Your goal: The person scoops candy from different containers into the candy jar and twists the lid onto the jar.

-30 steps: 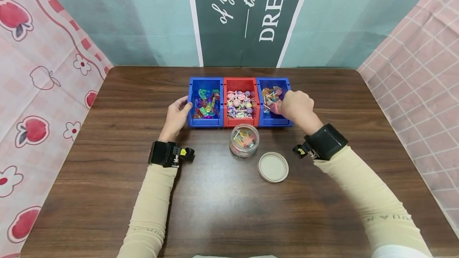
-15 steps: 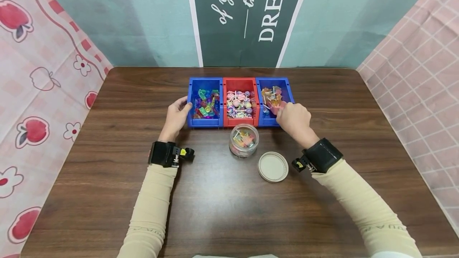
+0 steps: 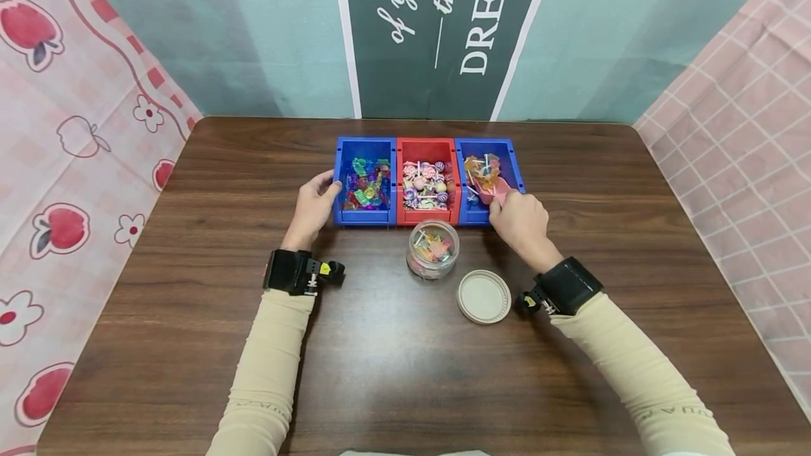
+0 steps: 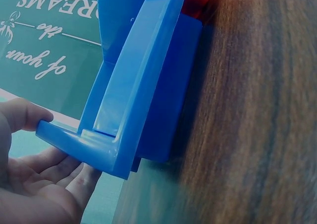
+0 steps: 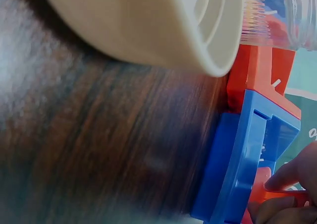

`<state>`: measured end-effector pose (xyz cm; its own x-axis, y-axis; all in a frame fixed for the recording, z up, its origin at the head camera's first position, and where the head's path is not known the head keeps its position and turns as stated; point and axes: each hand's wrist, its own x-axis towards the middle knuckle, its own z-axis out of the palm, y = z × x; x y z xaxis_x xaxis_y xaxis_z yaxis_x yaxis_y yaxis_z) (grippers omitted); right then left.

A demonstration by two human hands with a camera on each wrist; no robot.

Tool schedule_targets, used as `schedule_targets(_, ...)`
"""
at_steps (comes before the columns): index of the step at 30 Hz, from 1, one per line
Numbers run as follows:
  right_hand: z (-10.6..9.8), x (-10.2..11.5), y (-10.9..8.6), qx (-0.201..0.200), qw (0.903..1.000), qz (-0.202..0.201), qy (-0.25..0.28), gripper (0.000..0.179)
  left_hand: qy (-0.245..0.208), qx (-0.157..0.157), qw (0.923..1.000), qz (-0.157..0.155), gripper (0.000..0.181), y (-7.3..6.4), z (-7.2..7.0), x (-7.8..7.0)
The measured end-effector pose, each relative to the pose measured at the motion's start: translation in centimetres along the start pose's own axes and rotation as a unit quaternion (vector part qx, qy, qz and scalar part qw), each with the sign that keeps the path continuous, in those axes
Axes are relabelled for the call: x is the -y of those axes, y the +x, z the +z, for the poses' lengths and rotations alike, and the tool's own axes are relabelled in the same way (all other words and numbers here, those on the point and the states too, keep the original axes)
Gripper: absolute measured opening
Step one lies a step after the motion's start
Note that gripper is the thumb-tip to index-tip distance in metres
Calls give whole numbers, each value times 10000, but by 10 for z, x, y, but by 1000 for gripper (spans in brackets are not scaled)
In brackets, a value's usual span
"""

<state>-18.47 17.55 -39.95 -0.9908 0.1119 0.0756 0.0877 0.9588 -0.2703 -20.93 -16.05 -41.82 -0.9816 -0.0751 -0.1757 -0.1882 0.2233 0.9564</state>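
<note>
Scoop of pink plastic (image 3: 497, 191) is gripped by the right hand (image 3: 521, 225) in one blue plastic bin (image 3: 474, 218) at three o'clock of one red plastic bin (image 3: 426, 217); the left hand (image 3: 310, 210) grips a second blue plastic bin (image 3: 365, 218), at nine. One clear round jar (image 3: 434, 272) stands at six.

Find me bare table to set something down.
Bare: table outside the left sleeve and right sleeve, and the wide patch between them, nearer the person than the lid. Crowded: around the jar, between the red bin and lid; and the right blue bin, where the right grip holds a pink scoop.
</note>
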Motion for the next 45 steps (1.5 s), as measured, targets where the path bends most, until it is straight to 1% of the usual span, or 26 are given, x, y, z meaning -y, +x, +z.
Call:
schedule_targets(8, 1, 0, -3, 243, 9996, 142, 17, 39, -30, 2, 10000, 28, 45, 1, 0, 0)
schedule_targets(11, 3, -1, -4, 255, 9995, 173, 21, 41, -37, 1, 10000, 49, 44, 1, 0, 1)
schedule_targets(18, 9, -5, -9, -26, 9998, 127, 141, 41, -142, -16, 9996, 249, 44, -1, -1, 0)
schedule_targets(25, 13, -10, -14, -276, 9990, 11, 351, 41, -141, -26, 9997, 219, 44, 0, 0, 1)
schedule_targets(31, 15, -15, -17, -479, 9977, -96, 469, 40, -119, -29, 9996, 269, 44, 0, -1, 2)
schedule_targets(40, 16, -15, -14, -678, 9963, -192, 497, 39, -134, -38, 9995, 279, 44, 0, 0, 1)
schedule_targets(45, 15, -13, -14, -672, 9962, -236, 507, 38, -112, -11, 9996, 241, 44, -1, 0, -1)
